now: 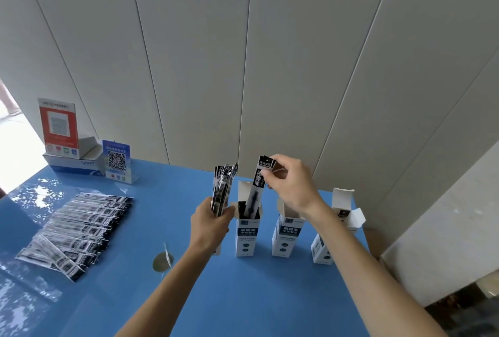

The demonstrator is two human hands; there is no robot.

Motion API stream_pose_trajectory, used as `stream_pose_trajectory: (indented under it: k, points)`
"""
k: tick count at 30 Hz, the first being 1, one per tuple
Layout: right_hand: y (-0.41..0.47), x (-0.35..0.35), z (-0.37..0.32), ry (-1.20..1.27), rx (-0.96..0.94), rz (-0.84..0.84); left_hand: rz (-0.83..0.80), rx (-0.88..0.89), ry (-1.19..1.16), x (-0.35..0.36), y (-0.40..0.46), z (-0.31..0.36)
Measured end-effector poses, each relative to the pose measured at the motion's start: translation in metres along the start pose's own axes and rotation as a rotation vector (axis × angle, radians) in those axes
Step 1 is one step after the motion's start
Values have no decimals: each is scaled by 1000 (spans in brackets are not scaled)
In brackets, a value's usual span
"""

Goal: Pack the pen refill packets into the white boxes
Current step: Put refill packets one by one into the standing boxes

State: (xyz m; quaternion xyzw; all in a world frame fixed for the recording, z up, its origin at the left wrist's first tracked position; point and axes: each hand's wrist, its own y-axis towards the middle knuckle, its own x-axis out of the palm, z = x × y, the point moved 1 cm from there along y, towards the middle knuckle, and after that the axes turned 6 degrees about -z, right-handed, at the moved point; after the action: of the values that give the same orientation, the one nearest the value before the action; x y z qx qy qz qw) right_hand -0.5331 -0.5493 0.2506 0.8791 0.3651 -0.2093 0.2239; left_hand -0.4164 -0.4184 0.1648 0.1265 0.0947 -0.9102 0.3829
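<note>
Three white boxes stand upright with open tops on the blue table: a left box [246, 239], a middle box [285, 239] and a right box [324, 251]. My right hand [293, 184] pinches the top of one black-and-white refill packet [258, 188], whose lower end is inside the left box. My left hand [210, 224] grips a bundle of several packets [223, 188] upright just left of that box. A fanned row of more packets [78, 231] lies on the table at the left.
Two QR-code stands, a red one [58, 127] and a blue one [116, 159], sit with a white carton [73, 165] at the back left. A round plug [162, 261] is set in the table [243, 296]. A panelled wall runs behind; the table's edge drops off at the right.
</note>
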Motion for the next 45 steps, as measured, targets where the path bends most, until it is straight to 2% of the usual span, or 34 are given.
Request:
stream_pose_trajectory:
  k: [9,15,23,31,39,45]
  points:
    - [7,8,1,-163,-52,-124,-15,8,2,-1,1,-3]
    - [12,1,-2,-99,-17,-27,-22,13,-2,-3,1,-4]
    - [8,6,-2,-215,-64,-135,-35,18,-6,-3,1,-3]
    - [10,-7,-13,-276,-201,-7,-38,18,2,-3,2,-5]
    - [-3,16,-4,-231,-94,-167,-27,24,-1,-3,1,-4]
    - [-2,23,6,-196,-86,-121,-30,28,-17,-1,2,-5]
